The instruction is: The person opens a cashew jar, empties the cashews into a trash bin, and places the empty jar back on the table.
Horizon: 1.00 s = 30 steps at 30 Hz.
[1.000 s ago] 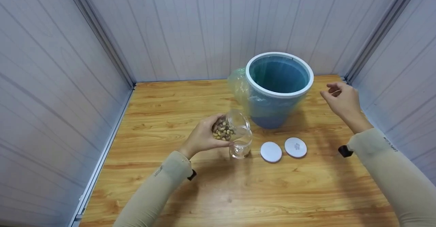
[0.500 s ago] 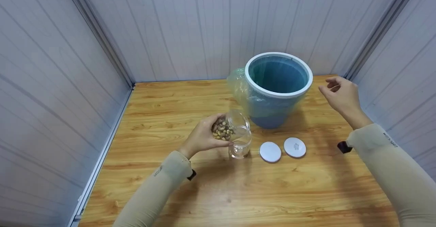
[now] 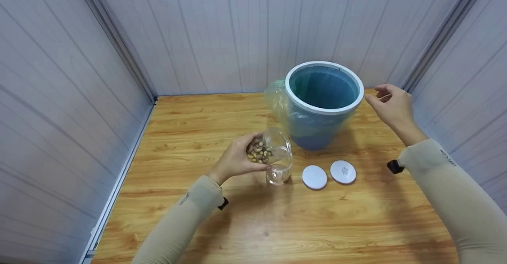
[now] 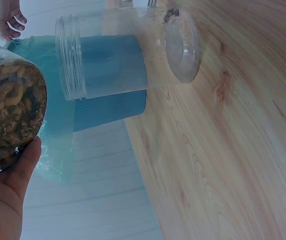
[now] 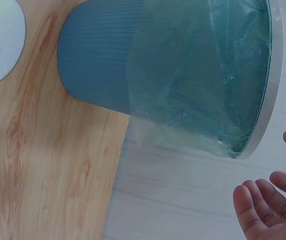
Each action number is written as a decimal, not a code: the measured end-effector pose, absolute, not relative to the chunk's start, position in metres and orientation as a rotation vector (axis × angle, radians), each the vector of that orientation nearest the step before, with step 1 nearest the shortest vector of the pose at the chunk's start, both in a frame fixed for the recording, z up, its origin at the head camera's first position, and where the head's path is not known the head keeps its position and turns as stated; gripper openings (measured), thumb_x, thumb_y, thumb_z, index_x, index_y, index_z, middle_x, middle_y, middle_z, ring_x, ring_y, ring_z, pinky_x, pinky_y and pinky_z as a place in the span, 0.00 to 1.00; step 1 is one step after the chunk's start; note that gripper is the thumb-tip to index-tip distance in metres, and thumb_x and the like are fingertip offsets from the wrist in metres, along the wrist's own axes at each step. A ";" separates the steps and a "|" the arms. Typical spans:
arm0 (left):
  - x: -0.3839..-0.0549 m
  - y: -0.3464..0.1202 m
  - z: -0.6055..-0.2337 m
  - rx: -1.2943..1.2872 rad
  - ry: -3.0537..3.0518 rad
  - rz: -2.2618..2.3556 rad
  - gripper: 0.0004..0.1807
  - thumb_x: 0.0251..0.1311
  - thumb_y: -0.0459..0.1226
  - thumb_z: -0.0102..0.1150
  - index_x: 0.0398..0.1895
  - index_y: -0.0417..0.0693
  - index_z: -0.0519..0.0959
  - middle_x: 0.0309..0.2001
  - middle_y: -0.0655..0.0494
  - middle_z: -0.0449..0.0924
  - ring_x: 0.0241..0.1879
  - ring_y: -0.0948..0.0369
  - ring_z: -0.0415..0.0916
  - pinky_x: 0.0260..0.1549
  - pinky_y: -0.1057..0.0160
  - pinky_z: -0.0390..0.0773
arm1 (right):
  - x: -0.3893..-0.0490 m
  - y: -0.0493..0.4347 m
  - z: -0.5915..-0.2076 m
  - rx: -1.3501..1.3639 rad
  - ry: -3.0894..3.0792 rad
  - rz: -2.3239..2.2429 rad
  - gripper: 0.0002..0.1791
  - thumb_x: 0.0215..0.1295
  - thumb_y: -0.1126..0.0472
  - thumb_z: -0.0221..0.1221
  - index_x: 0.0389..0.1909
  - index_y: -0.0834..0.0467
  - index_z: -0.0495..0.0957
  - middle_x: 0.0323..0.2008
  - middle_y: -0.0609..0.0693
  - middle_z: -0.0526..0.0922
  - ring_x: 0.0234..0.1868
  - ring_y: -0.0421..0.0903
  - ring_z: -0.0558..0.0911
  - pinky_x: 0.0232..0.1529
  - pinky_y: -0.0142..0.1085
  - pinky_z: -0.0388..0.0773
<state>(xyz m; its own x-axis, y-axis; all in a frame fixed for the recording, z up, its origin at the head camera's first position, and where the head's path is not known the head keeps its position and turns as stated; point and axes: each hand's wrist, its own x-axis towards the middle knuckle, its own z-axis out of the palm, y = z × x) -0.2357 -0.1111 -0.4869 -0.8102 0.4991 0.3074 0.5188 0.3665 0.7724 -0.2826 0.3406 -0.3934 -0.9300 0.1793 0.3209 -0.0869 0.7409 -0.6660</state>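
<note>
My left hand (image 3: 234, 159) grips a clear plastic jar (image 3: 277, 138) lying tilted on its side, its mouth over a second jar. Small tan and brown nut-like pieces (image 3: 259, 152) fill its bottom end. That second clear jar (image 4: 110, 57) stands upright on the table; a few dark crumbs show at its base in the left wrist view. My right hand (image 3: 396, 107) holds nothing, its fingers loosely bent in the air just right of a blue bin's white rim (image 3: 360, 93). In the right wrist view its fingertips (image 5: 243, 197) are apart from the bin.
The blue bin (image 3: 313, 142) stands behind the jars, lined with a green plastic bag (image 3: 279, 97) that bulges out on its left. Two round white lids (image 3: 315, 177) lie side by side right of the standing jar. Panel walls (image 3: 206, 38) enclose the wooden table (image 3: 190, 129).
My right hand has shifted slightly left and away from me, closer to the bin rim. The left hand and the tilted jar stay in place, with the pieces still inside.
</note>
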 end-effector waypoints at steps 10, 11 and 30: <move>-0.237 -0.110 -0.486 -0.967 -2.581 -1.471 0.51 0.44 0.42 0.91 0.75 0.47 0.75 0.63 0.52 0.85 0.60 0.58 0.84 0.64 0.59 0.84 | -0.296 0.336 -0.391 -0.165 -2.615 1.111 0.34 0.75 0.42 0.64 0.70 0.63 0.78 0.58 0.61 0.81 0.52 0.44 0.78 0.40 0.20 0.72; -0.237 -0.110 -0.485 -0.968 -2.581 -1.473 0.51 0.44 0.43 0.91 0.75 0.47 0.75 0.63 0.52 0.85 0.60 0.58 0.84 0.64 0.59 0.84 | -0.298 0.336 -0.391 -0.175 -2.611 1.127 0.35 0.75 0.42 0.64 0.71 0.63 0.78 0.58 0.61 0.81 0.52 0.44 0.78 0.40 0.21 0.72; -0.238 -0.109 -0.484 -0.971 -2.572 -1.471 0.50 0.44 0.44 0.90 0.73 0.47 0.75 0.64 0.53 0.85 0.60 0.59 0.84 0.66 0.60 0.83 | -0.322 0.319 -0.393 -0.263 -2.576 1.263 0.37 0.77 0.46 0.65 0.77 0.62 0.71 0.70 0.66 0.76 0.70 0.62 0.77 0.75 0.56 0.78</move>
<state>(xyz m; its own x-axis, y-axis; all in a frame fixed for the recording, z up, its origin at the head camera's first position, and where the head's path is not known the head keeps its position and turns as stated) -0.2382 -0.1091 -0.4841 -0.8058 0.5025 0.3133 0.5249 0.3610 0.7708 -0.3222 0.3193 -0.3926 -0.9498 0.2736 0.1519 0.0475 0.6057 -0.7943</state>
